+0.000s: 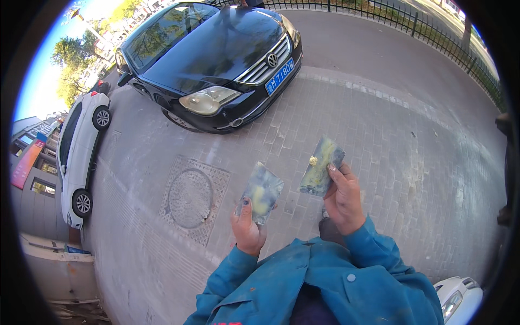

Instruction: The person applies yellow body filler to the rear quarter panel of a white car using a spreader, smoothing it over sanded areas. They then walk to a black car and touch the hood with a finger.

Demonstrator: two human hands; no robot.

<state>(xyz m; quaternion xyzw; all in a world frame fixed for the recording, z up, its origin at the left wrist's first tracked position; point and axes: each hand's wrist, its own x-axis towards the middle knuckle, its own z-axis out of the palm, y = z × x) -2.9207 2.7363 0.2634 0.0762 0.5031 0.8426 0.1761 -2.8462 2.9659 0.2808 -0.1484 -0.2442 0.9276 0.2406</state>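
Two smeared flat scrapers held up over the pavement, filler being worked between them.
Left hand (248, 230) grip clamped on the left scraper (261, 192); right hand (343, 199) grip clamped on the right scraper (322, 166), which carries a yellow lump (313, 160). Next, I judge, blades must meet squarely. Beyond: manhole cover (189, 198), black car (216, 59).

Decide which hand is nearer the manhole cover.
Left. The left hand holds a scraper just right of the manhole cover; the right hand, with another scraper, is farther right.
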